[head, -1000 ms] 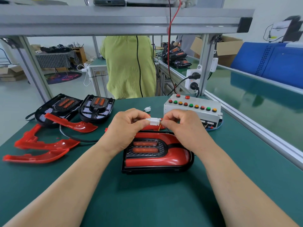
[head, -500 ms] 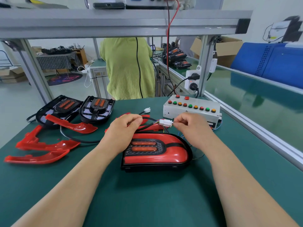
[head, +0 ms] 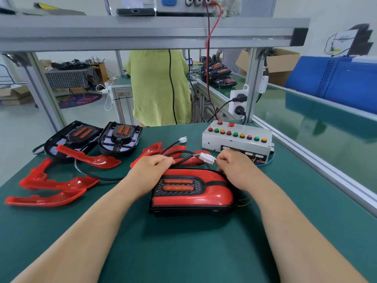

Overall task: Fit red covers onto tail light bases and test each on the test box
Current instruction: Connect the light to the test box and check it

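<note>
Lying flat at the middle of the green table: one tail light, red cover fitted over its black base, two orange strips facing up; resting at its far left corner, the left grip, fingers curled and pinching the black cable; just past its far right corner, the right grip, fingertips pinching the white connector at that cable's end, held a little above the table; close behind the right grip, the test box, topped with rows of red, green and orange buttons; far left, two uncovered bases side by side; before them, loose red covers strewn about; more of these behind the left grip; near the box, a second white plug lying free.
</note>
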`<state>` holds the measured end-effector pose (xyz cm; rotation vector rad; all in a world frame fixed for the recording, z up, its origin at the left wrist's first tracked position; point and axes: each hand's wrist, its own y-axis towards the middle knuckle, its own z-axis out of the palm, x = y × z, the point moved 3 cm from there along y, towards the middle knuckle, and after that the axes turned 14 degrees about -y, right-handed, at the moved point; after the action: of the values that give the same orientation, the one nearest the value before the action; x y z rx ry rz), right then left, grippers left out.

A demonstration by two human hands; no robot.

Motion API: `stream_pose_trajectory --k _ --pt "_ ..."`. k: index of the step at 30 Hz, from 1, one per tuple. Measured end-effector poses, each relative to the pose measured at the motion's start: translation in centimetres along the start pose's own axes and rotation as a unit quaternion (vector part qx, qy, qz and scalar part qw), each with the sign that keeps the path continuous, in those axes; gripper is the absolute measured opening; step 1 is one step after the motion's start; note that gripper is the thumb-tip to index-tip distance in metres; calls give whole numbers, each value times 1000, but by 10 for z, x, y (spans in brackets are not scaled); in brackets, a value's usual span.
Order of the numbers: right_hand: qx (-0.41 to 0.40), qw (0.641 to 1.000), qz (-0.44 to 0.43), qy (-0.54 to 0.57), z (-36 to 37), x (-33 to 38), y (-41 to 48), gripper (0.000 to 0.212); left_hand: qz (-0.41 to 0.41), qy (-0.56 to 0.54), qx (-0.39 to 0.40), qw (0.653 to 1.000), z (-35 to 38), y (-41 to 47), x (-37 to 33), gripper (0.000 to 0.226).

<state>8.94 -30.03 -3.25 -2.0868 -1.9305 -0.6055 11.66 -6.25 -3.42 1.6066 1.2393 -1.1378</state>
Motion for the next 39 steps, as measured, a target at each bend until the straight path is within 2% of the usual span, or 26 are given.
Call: stream_pose_trajectory --k 4,9,13,17,23,27,34,37,39 --pt "-25 1000 0 9 5 7 -3 17 -86 -139 2 987 12 -8 -3 35" --pt "-24 999 -9 24 5 8 -5 17 -40 -117 -16 992 16 -8 -8 36" --pt "0 996 -18 84 -1 7 -5 19 -1 -130 -10 991 14 -10 -11 33" --pt "22 993 -16 118 -2 2 -6 14 36 -116 -40 992 1 -9 -12 32" --pt "21 992 -23 122 -1 -1 -5 4 48 -131 -72 988 -2 -10 -12 30" --pt "17 991 -29 132 -2 -3 -6 9 49 -139 -93 985 -1 -11 -12 30" --pt "16 991 -12 132 -1 -6 -6 11 34 -149 -72 986 -1 -11 -11 30" --pt "10 990 -9 141 -3 -7 -6 19 30 -154 -64 986 -1 -11 -10 31" --pt "7 979 -21 204 -8 -5 -7 30 30 -152 -58 986 -1 -10 -9 32"
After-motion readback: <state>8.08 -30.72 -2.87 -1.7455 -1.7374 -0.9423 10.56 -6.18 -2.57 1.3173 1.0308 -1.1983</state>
